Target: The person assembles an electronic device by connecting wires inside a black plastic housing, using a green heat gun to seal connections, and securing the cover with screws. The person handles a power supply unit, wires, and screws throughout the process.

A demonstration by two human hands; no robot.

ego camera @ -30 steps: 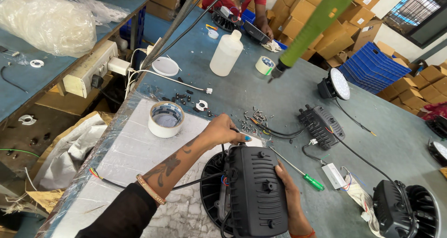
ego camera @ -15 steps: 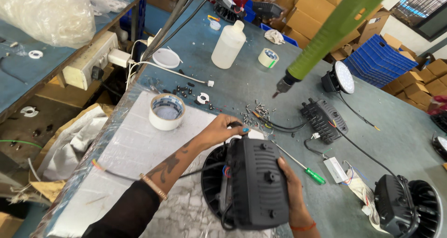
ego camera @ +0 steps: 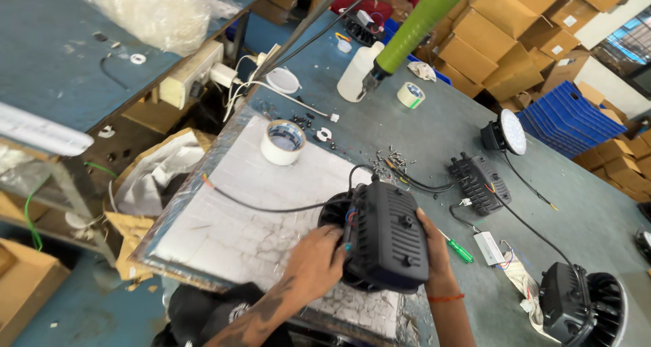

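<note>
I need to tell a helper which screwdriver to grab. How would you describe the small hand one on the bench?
On the grey workbench, look just right of the black lamp housing held in both hands. The screwdriver lies flat beside the right hand; its short bright green handle sets it apart from the big hanging green power driver.

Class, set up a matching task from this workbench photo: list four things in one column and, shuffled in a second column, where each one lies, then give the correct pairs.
Things
1. black lamp housing
2. roll of white tape
3. green-handled screwdriver
4. white plastic bottle

Places
A. far side of the bench, beside the hanging green tool
B. on the white sheet, above the black cable
C. between the left hand and right hand
D. on the bench just right of the right hand

Pairs: 1-C, 2-B, 3-D, 4-A
</note>
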